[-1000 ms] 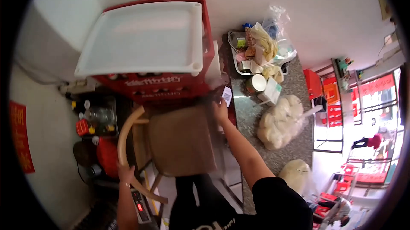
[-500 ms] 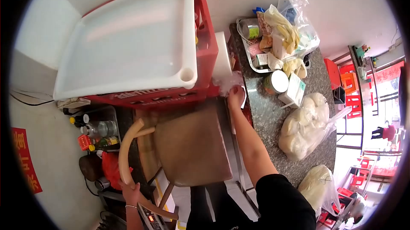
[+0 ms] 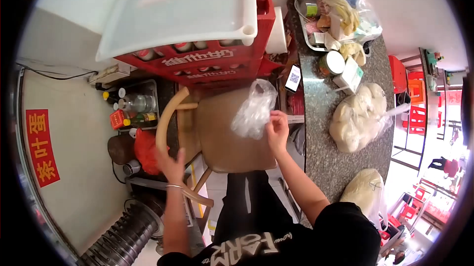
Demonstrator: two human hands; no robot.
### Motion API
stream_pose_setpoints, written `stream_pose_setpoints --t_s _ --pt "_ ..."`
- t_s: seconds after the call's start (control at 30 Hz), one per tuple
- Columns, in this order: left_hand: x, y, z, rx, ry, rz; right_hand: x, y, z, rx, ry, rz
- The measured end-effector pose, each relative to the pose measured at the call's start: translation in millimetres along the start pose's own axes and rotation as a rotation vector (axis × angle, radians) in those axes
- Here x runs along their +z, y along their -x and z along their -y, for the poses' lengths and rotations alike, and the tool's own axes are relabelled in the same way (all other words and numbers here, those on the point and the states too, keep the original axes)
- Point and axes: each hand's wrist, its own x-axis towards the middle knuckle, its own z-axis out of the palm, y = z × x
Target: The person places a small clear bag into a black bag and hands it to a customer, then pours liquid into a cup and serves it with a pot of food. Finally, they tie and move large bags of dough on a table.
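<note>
Speckled grey stone makes up the tabletop [image 3: 321, 137] on the right side of this cramped shop corner. It carries two bulging bags of pale dough [image 3: 358, 115], a tin can [image 3: 332, 62], a small white carton [image 3: 348, 75] and a metal tray [image 3: 316, 43] heaped with packets. A phone [image 3: 293, 78] showing a QR code stands at the tabletop's left edge. Beside it rise stacked red crates [image 3: 207, 63] with a white plastic tray [image 3: 182, 6] lying on top.

Below the crates stands a wooden chair with a brown seat [image 3: 217, 142] and a curved backrest [image 3: 165, 118]. The right hand [image 3: 277, 128] is over the seat's right edge, and its fingers pinch the lower edge of a clear plastic bag [image 3: 254, 110]. The bag (crumpled, nothing discernible inside) hangs above the seat, just left of the hand. The left hand [image 3: 172, 164] is at the lower bend of the backrest with its fingers spread wide and pointing up, lying against the rail rather than closed around it. A thin bangle circles that wrist.

Left of the chair, bottles [image 3: 136, 103] sit in a low rack, and a red sign [image 3: 42, 145] hangs on the wall.
</note>
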Motion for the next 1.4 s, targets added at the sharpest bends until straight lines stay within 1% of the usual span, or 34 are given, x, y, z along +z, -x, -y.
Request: stream_pose_setpoints --t_s 0.03,0.07,0.13,0.2,0.23,0.27,0.3,0.33,0.4,0.43,0.47,0.53,0.57,0.6,0.63,0.67,0.7,0.73,0.77,0.8,0.87,0.9,0.97,1.0,1.03,1.07,1.1,1.13,1.17,1.2,1.27,1.3,1.33,1.4 --pt "-57 11 -86 -0.028 0.261 0.144 -3 9 23 -0.014 -0.045 0.036" --pt "-24 24 -98 0.125 0.844 0.142 -11 16 35 -0.105 0.032 0.124" --pt "-55 61 -182 0.209 1.469 0.352 -25 25 89 -0.132 0.098 0.277" --pt "-79 72 -216 0.138 1.483 0.641 -33 35 130 -0.228 0.142 0.294" --pt "-89 76 -222 0.173 1.495 0.636 -30 41 152 -0.016 -0.102 0.146" --pt "-96 78 -229 0.097 1.591 0.649 -32 44 169 0.190 -0.351 -0.002" --pt "-104 81 -236 0.012 1.682 0.670 -42 45 167 0.139 -0.304 0.025" --pt "-115 82 -237 0.042 1.688 0.682 -56 45 178 0.116 -0.304 0.008" --pt "-136 81 -225 -0.129 1.869 0.929 -87 54 195 0.409 -0.176 0.251" --pt "-144 81 -220 -0.168 1.891 0.894 -97 60 205 0.365 -0.316 0.159" --pt "-153 77 -216 -0.205 1.915 0.854 -109 58 203 0.227 -0.151 0.119" --pt "-174 65 -200 -0.219 2.037 0.915 -138 56 219 0.313 -0.375 -0.009" --pt "-182 65 -201 -0.154 2.035 0.832 -146 57 225 0.297 -0.484 -0.045" --pt "-191 68 -200 -0.147 2.041 0.828 -154 60 229 0.284 -0.592 -0.078" --pt "-200 71 -198 -0.131 2.020 0.835 -161 63 233 0.260 -0.610 -0.017" --pt "-206 75 -194 -0.119 1.996 0.841 -164 68 237 0.257 -0.610 -0.014" --pt "-205 76 -188 -0.113 2.000 0.839 -167 71 241 0.324 -0.763 -0.025" --pt "-199 73 -180 -0.096 2.051 0.927 -168 73 256 0.392 -0.915 -0.037" --pt "-191 71 -172 -0.079 2.100 1.020 -164 75 272 0.390 -1.081 0.091" --pt "-182 68 -161 -0.077 2.103 1.025 -163 76 272 0.386 -1.077 0.089" --pt "-173 73 -147 0.461 1.362 0.638 -165 80 259 0.431 -1.247 0.106" --pt "-176 81 -148 0.466 1.366 0.650 -167 78 254 0.399 -1.329 0.133" --pt "-242 113 -179 0.010 1.919 1.064 -168 79 267 0.403 -1.344 0.104" --pt "-264 120 -190 -0.272 2.157 1.268 -167 77 273 0.420 -1.367 0.084" --pt "-272 120 -197 -0.313 1.998 1.252 -165 74 277 0.490 -1.283 -0.044" --pt "-264 111 -193 -0.309 1.995 1.260 -169 69 284 0.485 -1.282 -0.048" --pt "-249 95 -182 0.164 1.795 1.377 -174 62 293 0.564 -1.151 -0.075" --pt "-241 86 -175 0.613 1.541 1.437 -180 55 298 0.641 -1.018 -0.099" --pt "-252 87 -176 0.638 1.594 1.379 -191 48 295 0.594 -0.792 -0.014" --pt "-265 87 -176 0.637 1.594 1.374 -197 46 290 0.594 -0.792 -0.010" --pt "-293 84 -184 0.532 1.747 1.269 -201 41 288 0.288 -0.839 0.067" --pt "-288 82 -187 0.525 1.926 1.246 -200 40 288 0.232 -0.798 0.025" --pt "-281 82 -186 0.525 1.928 1.236 -197 46 289 0.233 -0.800 0.033" --pt "-269 79 -185 0.244 2.121 1.255 -185 70 288 0.388 -1.014 -0.025"
